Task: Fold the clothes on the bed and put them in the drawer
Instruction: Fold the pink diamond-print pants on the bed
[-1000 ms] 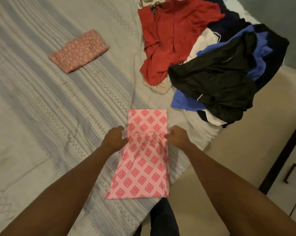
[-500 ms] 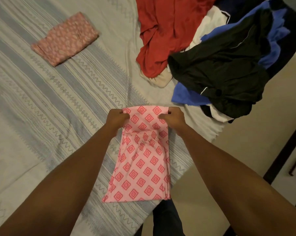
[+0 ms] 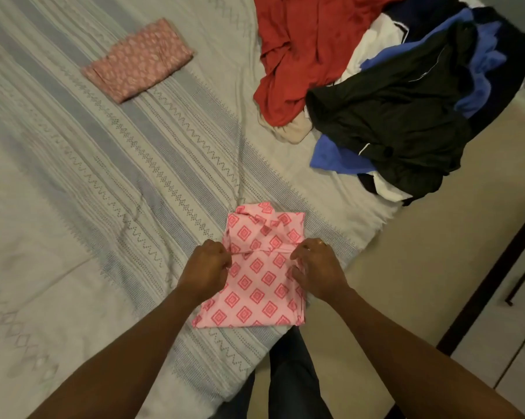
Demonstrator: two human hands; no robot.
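Now the pink cloth (image 3: 255,285) with red squares is much shorter than it was a moment ago. It lay then as a long strip, and its far end has been pulled back toward the person and laid over the middle. The left hand (image 3: 205,267) and the right hand (image 3: 315,270) each pinch that end with curled fingers, one at each side. So one more fold looks almost done, and this piece may soon be small enough to put away. The cloth sits on the bed (image 3: 74,207) close to the near edge, so it could slip off if pushed that way. Further up the bed lies a small folded piece (image 3: 139,60), with lots of bare sheet around it. A pile of clothes (image 3: 391,110) waits unfolded near the right edge. Past the floor (image 3: 406,252) is a cupboard front (image 3: 497,328) with a dark handle (image 3: 518,287).
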